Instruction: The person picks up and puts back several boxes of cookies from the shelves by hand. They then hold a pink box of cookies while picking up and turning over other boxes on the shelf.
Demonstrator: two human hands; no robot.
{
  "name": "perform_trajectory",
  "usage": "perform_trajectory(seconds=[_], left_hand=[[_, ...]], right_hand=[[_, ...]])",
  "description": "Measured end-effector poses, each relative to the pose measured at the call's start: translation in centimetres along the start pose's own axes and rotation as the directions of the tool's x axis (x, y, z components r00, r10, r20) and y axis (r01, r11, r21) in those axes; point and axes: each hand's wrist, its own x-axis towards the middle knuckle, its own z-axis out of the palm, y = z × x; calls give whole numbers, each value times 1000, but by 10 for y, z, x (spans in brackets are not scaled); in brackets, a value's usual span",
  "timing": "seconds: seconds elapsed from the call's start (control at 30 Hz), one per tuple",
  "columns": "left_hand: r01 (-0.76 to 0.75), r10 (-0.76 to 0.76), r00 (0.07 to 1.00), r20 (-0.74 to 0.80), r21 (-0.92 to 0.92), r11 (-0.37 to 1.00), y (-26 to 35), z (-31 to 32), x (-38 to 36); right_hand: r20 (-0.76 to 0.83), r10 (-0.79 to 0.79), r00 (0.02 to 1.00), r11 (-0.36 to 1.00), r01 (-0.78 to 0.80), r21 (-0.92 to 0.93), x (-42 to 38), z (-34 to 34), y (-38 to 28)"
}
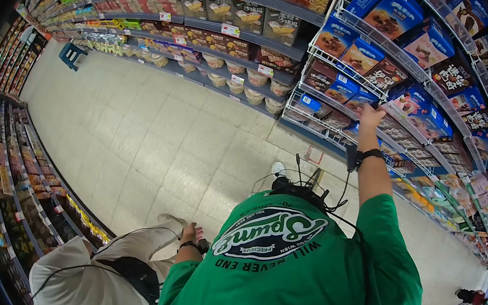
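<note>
My right hand [371,115] reaches into the wire-fronted display shelf on the right. Its fingers are bent around the near edge of a blue snack box [361,101] printed with a brown food picture; the fingertips are partly hidden. More blue boxes [342,88] and dark brown boxes [387,74] stand close around it in rows. Low beside my green shirt, my left hand [190,231] hangs with loose fingers apart and nothing visible in it. Both wrists carry black bands.
Another person in light clothing [66,281] stands close on my left. Long shelves of packaged food [224,31] run along the aisle, with tubs [255,96] on the bottom level. A dark stool [72,56] stands far down the tiled floor [133,135]. Black cables [340,205] hang near my waist.
</note>
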Motion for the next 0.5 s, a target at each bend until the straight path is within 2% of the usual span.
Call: perform_trajectory(seconds=[0.07, 0.1, 0.13, 0.17, 0.2, 0.23, 0.27, 0.3, 0.33, 0.4, 0.47, 0.5], left_hand=[[10, -9, 1000, 22, -17, 1000, 8, 7, 3], [19, -19, 999, 31, -8, 1000, 15, 11, -1], [-6, 6, 1000, 6, 1, 1000, 22, 16, -10], [-30, 30, 999, -22, 10, 999, 29, 23, -17], [-35, 35, 999, -1, 25, 999, 36, 25, -17], [-42, 41, 999, 17, 39, 998, 38, 24, -14], [-61, 61, 998, -9, 51, 997, 41, 27, -16], [-51, 52, 999, -10, 69, 996, 46, 29, -20], [-42, 41, 999, 15, 81, 996, 48, 26, -9], [-59, 57, 998, 33, 69, 996, 44, 23, 0], [-103, 101, 994, 50, 44, 994, 49, 23, -13], [-117, 114, 991, 71, 38, 992, 54, 25, -22]], right_hand=[[-39, -67, 997, 996, 69, 64, -5, 6, 14], [-10, -125, 992, 990, 126, 61, 3, 6, 32], [53, -141, 989, 988, 144, -53, -7, 4, 28], [102, -389, 916, 835, 397, -382, 19, 0, 58], [190, -433, 881, 812, 473, -343, 3, 1, 46], [251, -412, 876, 824, 476, -307, 8, 1, 58], [300, -342, 891, 831, 436, -346, 0, 1, 52], [365, -412, 835, 763, 535, -363, 9, -2, 70], [445, -359, 820, 708, 550, -442, -15, -5, 44], [576, -300, 760, 605, 619, -501, -12, -7, 57], [561, -229, 795, 718, 528, -454, -25, -5, 51], [569, -258, 781, 700, 557, -447, -26, -4, 48]])
